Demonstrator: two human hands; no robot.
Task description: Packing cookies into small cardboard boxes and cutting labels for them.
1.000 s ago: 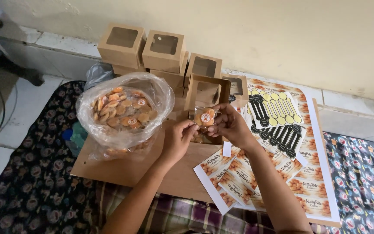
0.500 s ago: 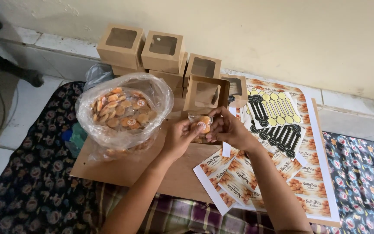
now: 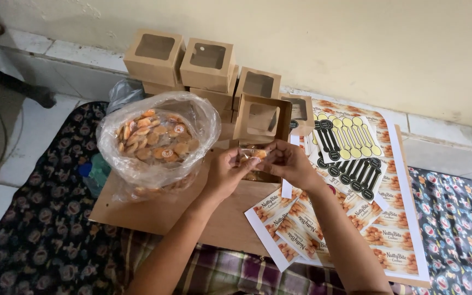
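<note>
**Wrapped cookie over open box**

Label sheets point(image 3: 301, 221) nearest; left hand point(image 3: 224, 173) and right hand point(image 3: 290, 162), each grip pinched on one wrapped cookie point(image 3: 251, 155), now lower than a second ago, over the open kraft box point(image 3: 261, 123); bag of cookies point(image 3: 154, 139) mostly full; finished window boxes point(image 3: 206, 63) stacked behind.

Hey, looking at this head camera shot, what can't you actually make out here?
- Wrapped cookie: mostly covered by the left hand and right hand.
- Open box interior: blocked by both hands.
- Lower cookies in the plastic bag: hidden under the top layer and crinkled film.
- Label sheet: lower corner cut off by the picture's edge.
</note>
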